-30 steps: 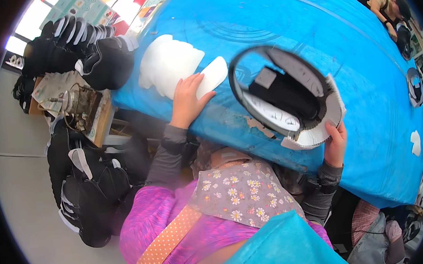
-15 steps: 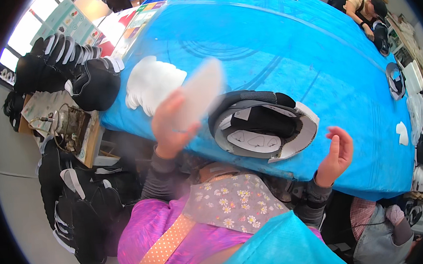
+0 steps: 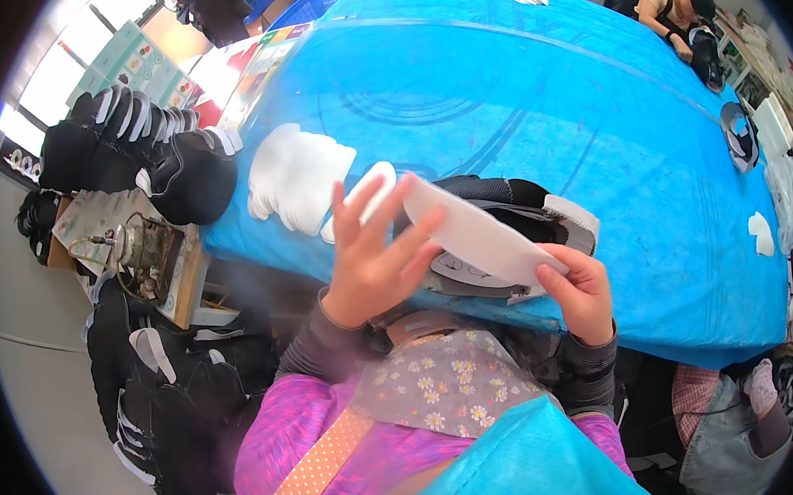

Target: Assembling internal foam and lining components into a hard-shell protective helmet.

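Note:
A flat white insole (image 3: 483, 237) is held up at a slant in front of me. My right hand (image 3: 584, 297) pinches its lower right end between thumb and fingers. At the upper left end, my left hand (image 3: 370, 263) has its fingers spread, with fingertips against or just over the insole's edge. Behind and below the insole, a black and grey shoe upper (image 3: 526, 192) with a pale jagged rim lies on the blue table, partly covered. Left of it is a heap of white insoles (image 3: 292, 179), and another white insole (image 3: 375, 180) lies against the heap behind my left fingers.
Black shoe uppers (image 3: 191, 179) are piled at the table's left corner, above a small machine (image 3: 144, 256). More black uppers (image 3: 173, 401) hang at lower left. Another upper (image 3: 740, 136) and white pieces (image 3: 761, 233) lie at right. A person (image 3: 674, 12) works at far right.
The insole has moved right, from my left hand to between both hands. My right hand has come in from the right and taken its end. My left fingers have spread.

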Available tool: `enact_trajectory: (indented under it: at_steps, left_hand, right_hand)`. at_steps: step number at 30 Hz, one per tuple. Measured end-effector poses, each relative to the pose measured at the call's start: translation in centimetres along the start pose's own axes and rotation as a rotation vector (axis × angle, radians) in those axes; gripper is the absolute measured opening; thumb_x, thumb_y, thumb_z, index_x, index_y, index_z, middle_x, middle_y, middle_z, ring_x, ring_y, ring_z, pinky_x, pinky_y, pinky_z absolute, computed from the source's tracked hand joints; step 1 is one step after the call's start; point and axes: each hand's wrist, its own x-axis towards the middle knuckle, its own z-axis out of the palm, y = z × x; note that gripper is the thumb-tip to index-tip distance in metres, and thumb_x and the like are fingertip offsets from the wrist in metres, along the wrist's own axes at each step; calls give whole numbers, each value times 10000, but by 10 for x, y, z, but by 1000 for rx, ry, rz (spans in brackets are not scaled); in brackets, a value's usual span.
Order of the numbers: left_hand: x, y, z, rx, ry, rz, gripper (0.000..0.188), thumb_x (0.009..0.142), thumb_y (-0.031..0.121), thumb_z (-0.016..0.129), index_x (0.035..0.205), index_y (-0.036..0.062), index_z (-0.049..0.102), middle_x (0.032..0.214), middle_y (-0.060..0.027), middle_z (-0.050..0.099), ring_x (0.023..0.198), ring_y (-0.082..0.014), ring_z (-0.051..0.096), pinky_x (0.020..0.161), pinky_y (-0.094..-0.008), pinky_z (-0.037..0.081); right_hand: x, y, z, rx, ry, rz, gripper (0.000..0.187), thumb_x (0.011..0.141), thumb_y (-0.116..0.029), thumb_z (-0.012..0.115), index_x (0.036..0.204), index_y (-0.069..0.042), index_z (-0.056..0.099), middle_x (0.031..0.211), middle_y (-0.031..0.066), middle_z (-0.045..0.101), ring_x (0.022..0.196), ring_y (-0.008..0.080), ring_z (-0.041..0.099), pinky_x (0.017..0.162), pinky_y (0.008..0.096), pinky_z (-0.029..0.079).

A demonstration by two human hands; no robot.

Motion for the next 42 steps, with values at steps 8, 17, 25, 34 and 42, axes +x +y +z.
enact_trajectory:
  at_steps: [8, 17, 25, 34, 42]
  left_hand:
    - [30, 21, 11, -318, -7, -241, 1229, 655, 646, 840, 1551, -6, 310, 1588, -292, 286, 1464, -503, 284, 1153, -624, 231]
    - [37, 32, 2, -1003, 8, -175, 886, 705, 253, 918, 1417, -53, 489, 1387, -242, 576, 1272, -351, 584, 1063, -423, 457]
    - [34, 23, -1, -929, -37, -117, 749, 679, 206, 915, 1319, -15, 595, 1200, -173, 693, 1023, -321, 712, 869, -378, 561]
    - [19, 15, 20, -854, 97, -22, 850, 624, 309, 978, 1287, 75, 501, 1286, -184, 659, 1019, -304, 663, 890, -409, 537]
    - [-15, -28, 33, -690, 301, -206, 611, 833, 452, 794, 1222, 23, 599, 1211, -177, 645, 1123, -335, 603, 1040, -477, 444]
  right_hand:
    - [10, -3, 30, -381, -10, -350, 351, 921, 0, 656, 1271, 31, 647, 1058, 171, 711, 928, 271, 696, 799, 340, 531]
    - [18, -6, 26, -172, -382, -491, 335, 843, 75, 680, 1176, 38, 663, 1062, 178, 695, 955, 321, 681, 823, 381, 530]
    - [13, -1, 26, -173, -93, -210, 886, 674, -38, 828, 1459, -16, 418, 1421, 129, 518, 1277, 232, 563, 1082, 371, 445]
    - [15, 1, 26, -182, -168, -215, 852, 677, -71, 773, 1445, 7, 415, 1380, 151, 545, 1317, 250, 531, 1123, 381, 398]
    - [16, 18, 9, -398, 68, -327, 815, 648, -75, 812, 1384, 7, 471, 1325, 152, 564, 1253, 270, 579, 1087, 376, 445]
